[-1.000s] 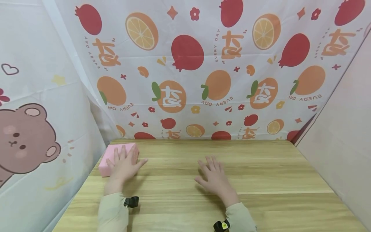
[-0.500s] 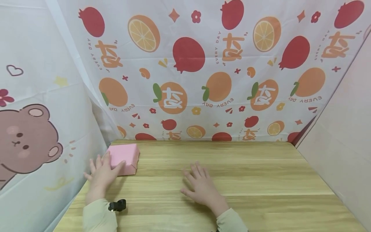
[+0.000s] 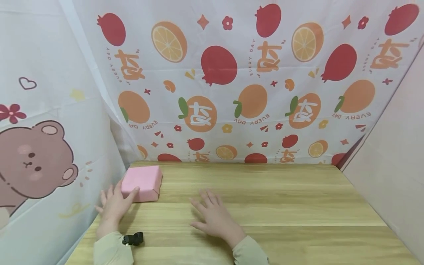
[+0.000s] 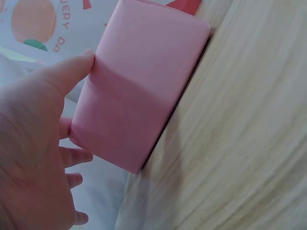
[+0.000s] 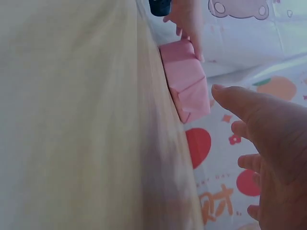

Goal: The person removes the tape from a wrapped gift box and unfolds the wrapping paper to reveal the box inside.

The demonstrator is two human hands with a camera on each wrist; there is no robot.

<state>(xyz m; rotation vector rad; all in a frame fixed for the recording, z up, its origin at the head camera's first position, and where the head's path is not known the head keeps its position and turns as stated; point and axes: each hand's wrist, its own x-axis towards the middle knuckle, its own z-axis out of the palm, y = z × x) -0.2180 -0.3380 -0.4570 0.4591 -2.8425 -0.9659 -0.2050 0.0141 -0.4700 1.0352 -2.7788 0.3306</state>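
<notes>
In the head view a pink box (image 3: 144, 180), wrapped in paper, lies at the table's back left corner. My left hand (image 3: 112, 209) is at its near left corner, with fingers spread. The left wrist view shows the thumb tip against the upper edge of the pink box (image 4: 139, 72) and the other fingers beside its end, not wrapped round it. My right hand (image 3: 216, 219) hovers low over the middle of the table, fingers spread, holding nothing. Folded paper shows on one end of the box (image 5: 192, 96) in the right wrist view.
The wooden table (image 3: 281, 206) reaches back to a fruit-print cloth (image 3: 218, 66). A white cloth with a bear print (image 3: 36, 158) hangs along the left edge, close beside my left hand. A pale wall (image 3: 391, 154) stands on the right.
My left hand has slid from the top of the box to its near left corner. My right hand has moved left across the table. The view has shifted slightly.
</notes>
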